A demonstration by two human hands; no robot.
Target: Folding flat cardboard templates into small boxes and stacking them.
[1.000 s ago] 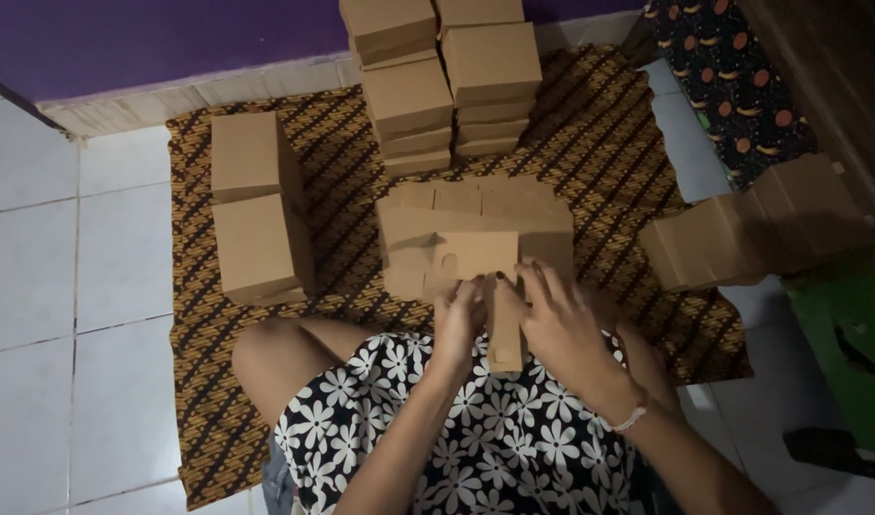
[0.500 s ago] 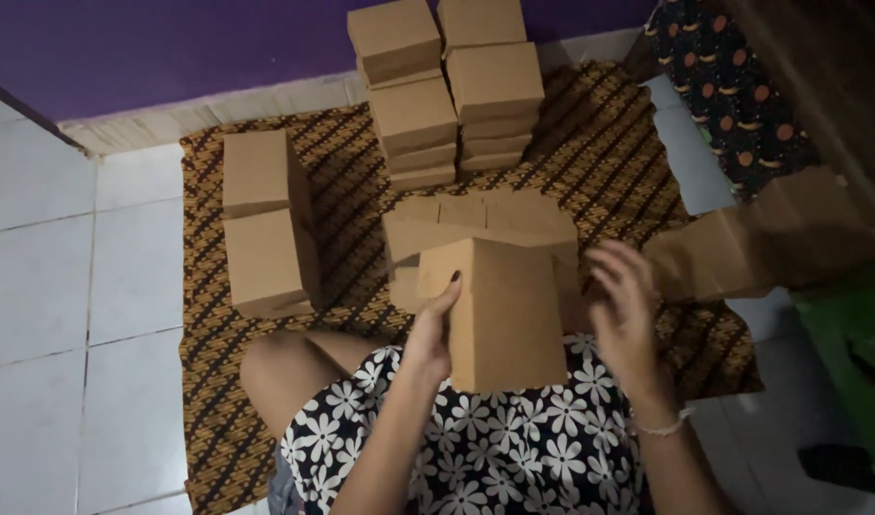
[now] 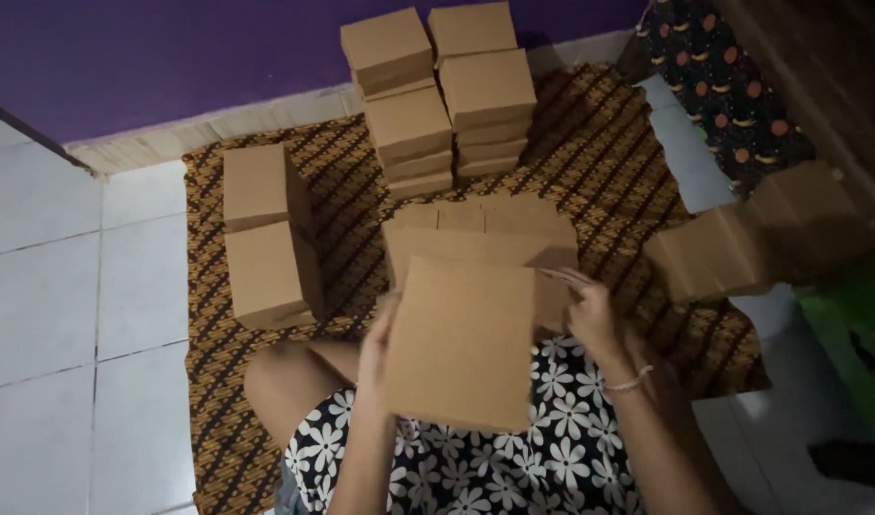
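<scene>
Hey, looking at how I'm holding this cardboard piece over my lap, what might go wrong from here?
The cardboard piece is held only at its edges by your left hand and right hand, so it may slip or bend. It also hides the flat cardboard pile in front of you. The stacked boxes sit unevenly; a bump might topple them.

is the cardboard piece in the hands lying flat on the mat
No, the cardboard piece is held up over the lap between the left hand and right hand, off the patterned mat.
</scene>
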